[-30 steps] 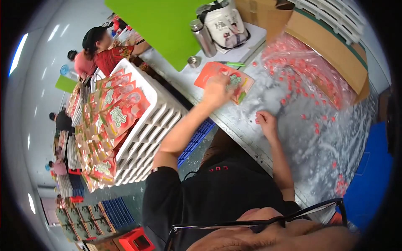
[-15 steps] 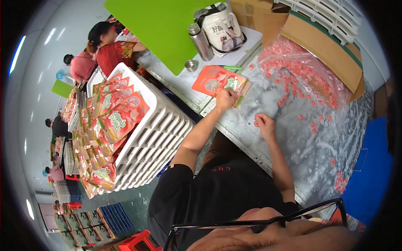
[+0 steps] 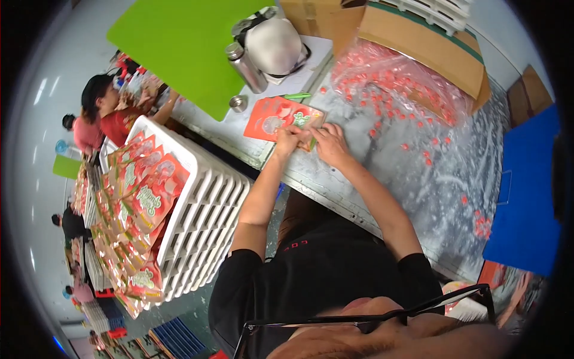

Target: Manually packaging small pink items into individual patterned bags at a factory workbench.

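One head-worn fisheye camera looks steeply down on the pouch (image 3: 267,118) from near, wide enough to take in the tabletop (image 3: 382,179) around it, crates (image 3: 206,221) to its left, co-workers (image 3: 115,124) farther left and the wearer's glasses (image 3: 299,323) on its near side.

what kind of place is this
Probably a factory packing room, judging by the stack of white crates topped with red pouches, another pouch lying on the metal table, and loose small red pieces scattered across it.
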Tool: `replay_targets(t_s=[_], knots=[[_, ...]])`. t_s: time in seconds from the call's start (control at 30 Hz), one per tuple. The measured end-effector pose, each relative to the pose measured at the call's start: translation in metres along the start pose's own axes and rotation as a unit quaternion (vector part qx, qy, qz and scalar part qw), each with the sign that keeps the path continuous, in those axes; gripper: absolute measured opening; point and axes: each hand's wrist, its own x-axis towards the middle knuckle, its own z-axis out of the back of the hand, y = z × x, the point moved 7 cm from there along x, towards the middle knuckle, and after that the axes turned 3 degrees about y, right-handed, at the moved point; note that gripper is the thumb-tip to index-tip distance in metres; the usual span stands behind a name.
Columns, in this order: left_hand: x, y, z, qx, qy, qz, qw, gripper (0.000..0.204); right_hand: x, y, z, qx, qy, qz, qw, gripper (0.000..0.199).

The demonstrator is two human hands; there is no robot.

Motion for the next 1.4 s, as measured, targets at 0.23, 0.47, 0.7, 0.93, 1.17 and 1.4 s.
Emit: replay_targets(t_s=[0.23,0.47,0.7,0.93,1.17,1.4], knots=[[-0.017,-0.027,0.000,0.099,-0.091,-0.080,0.988,0.022,0.008,0.043,0.027,-0.021,-0.019,0.095,0.995,0.017],[-0.065,-0.093,-0.037,0.272,-0.095,-0.156,0.945,0.014,0.004,0.064,0.069,0.022,0.020,0.039,0.999,0.021],[-0.105,-0.133,-0.085,0.342,-0.044,-0.251,0.904,0.012,-0.011,0.066,0.075,0.159,0.190,-0.008,0.969,0.045],[-0.135,-0.152,-0.119,0.425,0.038,-0.288,0.857,0.016,-0.021,0.070,0.078,0.228,0.244,0.087,0.938,0.051],[-0.121,-0.113,-0.104,0.306,0.440,-0.081,0.841,0.128,-0.027,0.082,0.132,0.257,0.265,0.120,0.922,0.031],[-0.111,-0.056,-0.084,0.064,0.353,0.097,0.928,0.095,-0.045,0.037,0.112,0.378,0.175,0.077,0.906,0.027]])
